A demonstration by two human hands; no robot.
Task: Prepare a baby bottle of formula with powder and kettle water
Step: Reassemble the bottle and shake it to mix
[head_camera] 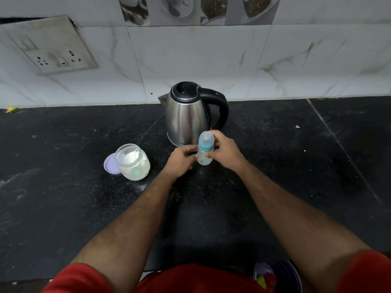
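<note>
Behind both hands' grip on baby bottle (204, 152), kettle (188, 115) base hidden; bottle contents unclear.

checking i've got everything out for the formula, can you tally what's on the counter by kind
Kettles: 1, the steel kettle.
Baby bottles: 1, the baby bottle, capped, held by both hands.
Powder jars: 1, the open jar.
Scoops: 1, the scoop inside the jar.
Loose lids: 1, the purple lid beside the jar.
Total: 5
</note>
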